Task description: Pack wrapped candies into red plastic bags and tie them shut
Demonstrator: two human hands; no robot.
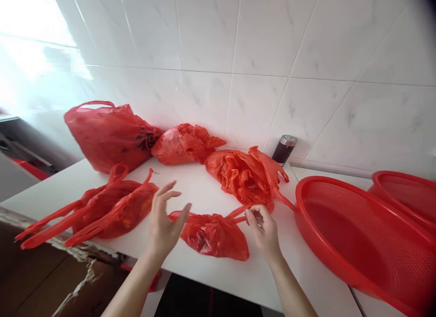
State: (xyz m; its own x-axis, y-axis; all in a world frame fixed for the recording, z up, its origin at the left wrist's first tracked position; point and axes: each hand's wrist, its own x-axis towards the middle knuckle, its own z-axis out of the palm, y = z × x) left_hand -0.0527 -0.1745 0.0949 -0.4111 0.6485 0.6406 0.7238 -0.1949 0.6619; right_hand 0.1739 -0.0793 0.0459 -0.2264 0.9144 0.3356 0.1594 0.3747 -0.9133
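Observation:
A small red plastic bag [214,237] lies on the white tabletop between my hands, its contents hidden. My right hand [264,226] pinches one of its handles at the bag's right side. My left hand [165,219] is raised at the bag's left, fingers spread and holding nothing. Beyond my left hand lies another red plastic bag [112,208] with long handles trailing over the table's front edge; something orange shows through it. Just behind my right hand sits a crumpled red plastic bag [241,174].
A large red bag with black lettering [112,137] and a bunched red bag [187,143] stand along the tiled wall. A dark jar with a silver lid [284,150] is at the back. Two red baskets, a near one [340,235] and a far one [408,194], fill the right.

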